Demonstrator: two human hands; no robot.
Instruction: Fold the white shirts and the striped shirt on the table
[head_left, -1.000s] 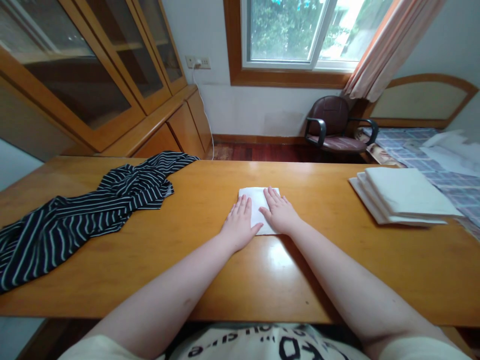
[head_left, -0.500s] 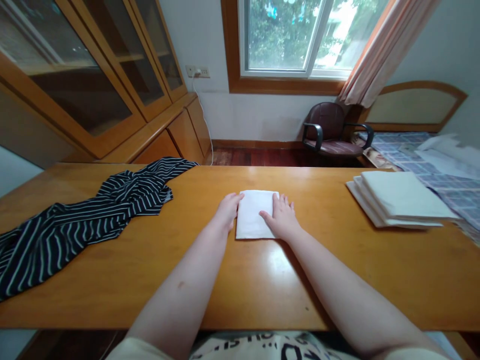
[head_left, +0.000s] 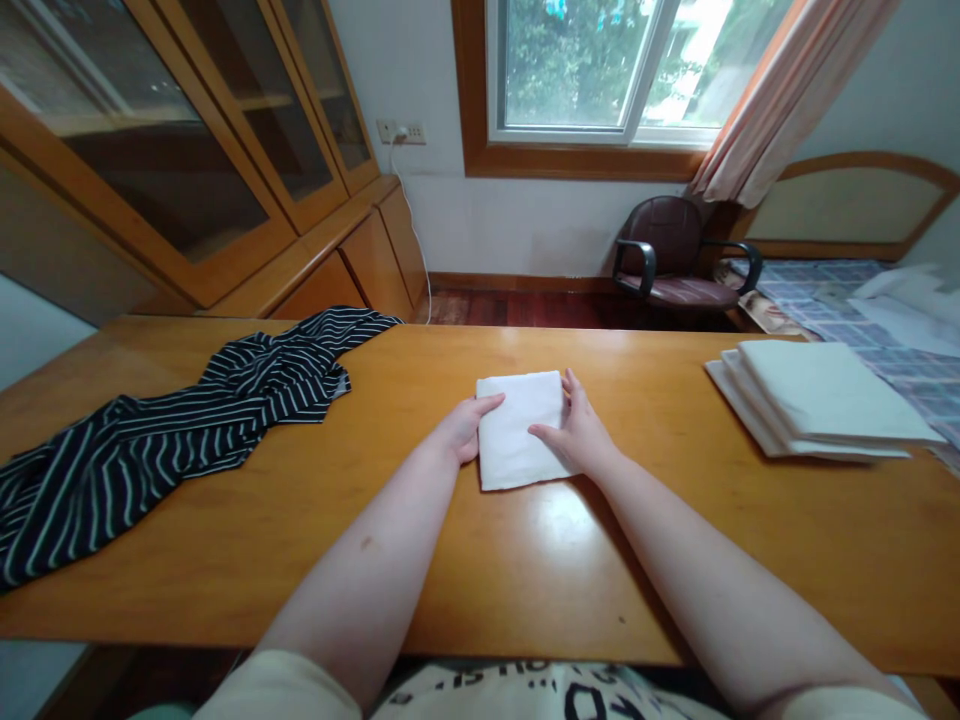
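A white cloth, folded into a neat rectangle, is between my two hands at the middle of the wooden table. My left hand grips its left edge, thumb on top and the other fingers curled at the side and underneath. At the right edge my right hand holds the cloth too, its thumb lying over the top face and its fingers along the far right side. The cloth looks slightly tilted, and I cannot tell whether it is fully off the table.
Rumpled black-and-white striped fabric lies across the table's left side. At the right sits a stack of folded white cloths. Beyond the table are a wooden cabinet, a dark red armchair and a bed.
My left thumb has moved onto the cloth's top face and the cloth has turned slightly. My right hand's fingers have shifted from lying flat to holding its right edge.
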